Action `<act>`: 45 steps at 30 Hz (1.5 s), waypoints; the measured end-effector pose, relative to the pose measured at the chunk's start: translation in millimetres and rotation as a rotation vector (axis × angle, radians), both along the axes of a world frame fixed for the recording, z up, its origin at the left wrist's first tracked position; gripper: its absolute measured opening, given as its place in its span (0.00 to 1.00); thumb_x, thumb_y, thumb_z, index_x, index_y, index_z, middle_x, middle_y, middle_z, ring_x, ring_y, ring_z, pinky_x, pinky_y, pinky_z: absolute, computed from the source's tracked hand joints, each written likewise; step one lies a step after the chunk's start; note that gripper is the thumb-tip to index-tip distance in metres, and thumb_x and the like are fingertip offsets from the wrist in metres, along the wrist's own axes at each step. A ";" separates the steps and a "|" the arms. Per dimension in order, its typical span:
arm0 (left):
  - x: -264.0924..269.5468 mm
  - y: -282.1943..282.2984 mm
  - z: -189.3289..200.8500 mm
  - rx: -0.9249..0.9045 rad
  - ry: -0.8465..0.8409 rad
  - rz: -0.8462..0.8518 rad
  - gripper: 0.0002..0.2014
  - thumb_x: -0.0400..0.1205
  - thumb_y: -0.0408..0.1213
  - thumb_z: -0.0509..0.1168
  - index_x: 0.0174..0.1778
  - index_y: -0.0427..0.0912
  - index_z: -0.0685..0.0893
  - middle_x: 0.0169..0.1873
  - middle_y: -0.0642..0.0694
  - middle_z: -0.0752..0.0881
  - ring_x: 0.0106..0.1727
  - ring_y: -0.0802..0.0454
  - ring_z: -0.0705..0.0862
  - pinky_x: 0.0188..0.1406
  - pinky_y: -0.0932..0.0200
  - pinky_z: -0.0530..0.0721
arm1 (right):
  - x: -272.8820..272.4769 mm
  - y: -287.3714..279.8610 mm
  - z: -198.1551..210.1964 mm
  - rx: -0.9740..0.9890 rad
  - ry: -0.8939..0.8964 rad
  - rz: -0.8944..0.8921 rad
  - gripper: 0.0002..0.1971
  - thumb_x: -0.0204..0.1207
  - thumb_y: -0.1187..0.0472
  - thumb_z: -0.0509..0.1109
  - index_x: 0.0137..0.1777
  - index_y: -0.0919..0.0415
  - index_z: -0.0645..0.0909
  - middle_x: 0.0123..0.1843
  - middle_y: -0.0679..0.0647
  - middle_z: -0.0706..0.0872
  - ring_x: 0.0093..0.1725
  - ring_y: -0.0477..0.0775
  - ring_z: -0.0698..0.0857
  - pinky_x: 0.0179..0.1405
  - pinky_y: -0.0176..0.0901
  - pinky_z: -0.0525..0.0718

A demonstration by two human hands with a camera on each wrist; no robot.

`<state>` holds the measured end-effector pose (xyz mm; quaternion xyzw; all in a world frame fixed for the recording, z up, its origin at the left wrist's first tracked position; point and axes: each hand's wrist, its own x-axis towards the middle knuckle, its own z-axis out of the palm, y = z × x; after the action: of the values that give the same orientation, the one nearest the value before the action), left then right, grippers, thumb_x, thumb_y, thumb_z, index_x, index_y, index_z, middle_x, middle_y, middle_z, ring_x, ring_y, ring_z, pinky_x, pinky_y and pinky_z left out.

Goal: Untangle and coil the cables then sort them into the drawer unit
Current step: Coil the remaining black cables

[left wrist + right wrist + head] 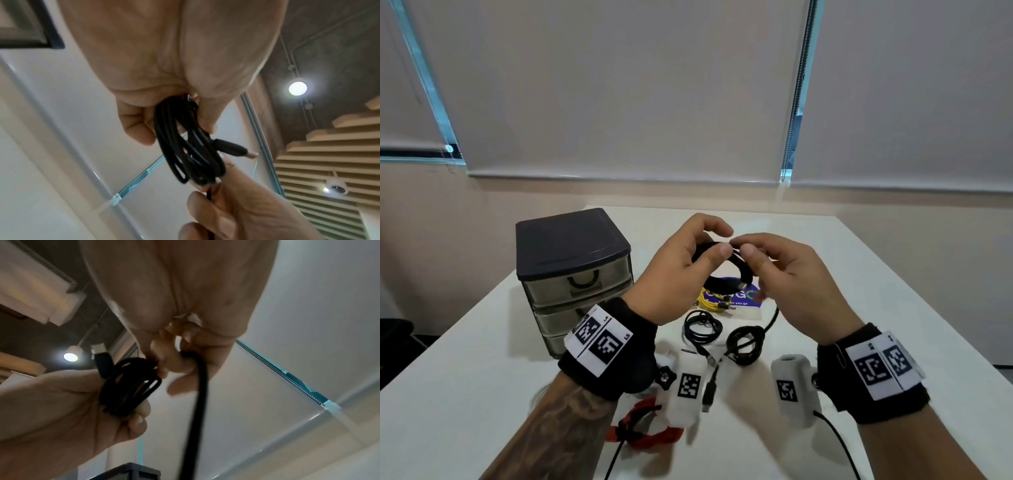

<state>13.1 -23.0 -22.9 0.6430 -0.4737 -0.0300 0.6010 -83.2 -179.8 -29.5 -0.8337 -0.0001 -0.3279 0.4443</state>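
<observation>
Both hands are raised above the white table [859, 291], working on one black cable coil [726, 270] [185, 146] [127, 384]. My left hand [688, 260] [174, 100] grips the coil's loops between thumb and fingers. My right hand [767, 260] [176, 353] pinches the loose black strand beside the coil; that strand [197, 402] hangs down toward the table. A plug end [236, 149] sticks out of the coil. The dark drawer unit [575, 274] stands left of the hands, with its drawers closed.
On the table below the hands lie a yellow cable [710, 303], a blue-and-white card [743, 298], two loose black cable bundles [702, 327] [744, 342] and an orange cable [650, 428] at the near edge. Closed blinds hang behind the table.
</observation>
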 end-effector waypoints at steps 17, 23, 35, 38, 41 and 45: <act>-18.7 -32.0 -11.8 -0.494 0.683 -0.120 0.10 0.90 0.35 0.54 0.62 0.41 0.79 0.52 0.35 0.79 0.55 0.42 0.78 0.59 0.49 0.85 | -8.1 16.7 10.5 0.044 -0.111 0.131 0.15 0.88 0.63 0.64 0.72 0.52 0.81 0.50 0.34 0.88 0.47 0.36 0.84 0.52 0.30 0.79; -10.3 -19.5 -6.1 -0.242 0.597 -0.188 0.14 0.89 0.31 0.54 0.68 0.41 0.78 0.46 0.38 0.81 0.44 0.51 0.83 0.58 0.50 0.84 | -14.8 2.9 14.8 -0.041 -0.030 0.120 0.15 0.89 0.69 0.59 0.66 0.53 0.83 0.49 0.36 0.89 0.50 0.36 0.85 0.51 0.26 0.78; -20.5 -25.8 -7.6 -0.301 0.500 -0.052 0.14 0.89 0.36 0.55 0.60 0.38 0.84 0.32 0.50 0.80 0.31 0.56 0.71 0.38 0.61 0.75 | -12.3 10.9 13.2 0.001 -0.034 0.079 0.16 0.91 0.63 0.57 0.67 0.49 0.83 0.37 0.27 0.85 0.39 0.30 0.84 0.43 0.23 0.75; -24.0 -27.0 -0.4 -0.485 0.743 -0.073 0.14 0.90 0.33 0.51 0.60 0.34 0.81 0.26 0.50 0.75 0.27 0.56 0.67 0.40 0.59 0.75 | -5.8 12.3 6.0 -0.029 -0.149 -0.052 0.15 0.89 0.59 0.60 0.71 0.49 0.82 0.40 0.37 0.86 0.44 0.37 0.84 0.50 0.28 0.76; -20.9 -27.8 3.3 -0.643 0.950 -0.160 0.11 0.90 0.37 0.53 0.49 0.40 0.78 0.28 0.49 0.70 0.27 0.55 0.68 0.52 0.52 0.75 | -2.7 20.7 -2.5 -0.158 -0.143 -0.050 0.21 0.88 0.52 0.60 0.79 0.48 0.75 0.54 0.44 0.86 0.57 0.41 0.84 0.60 0.34 0.79; -21.9 -29.6 -0.1 -0.741 1.094 -0.186 0.11 0.89 0.42 0.54 0.44 0.42 0.76 0.30 0.48 0.70 0.31 0.53 0.71 0.44 0.52 0.87 | 0.3 31.6 -8.2 -0.206 -0.034 0.014 0.28 0.87 0.51 0.63 0.86 0.49 0.64 0.69 0.44 0.84 0.63 0.43 0.83 0.64 0.38 0.81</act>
<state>-8.8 -52.5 -23.0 0.2426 -0.1329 -0.2389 0.9308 -82.9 -148.1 -37.7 -0.8692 -0.0471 -0.3370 0.3587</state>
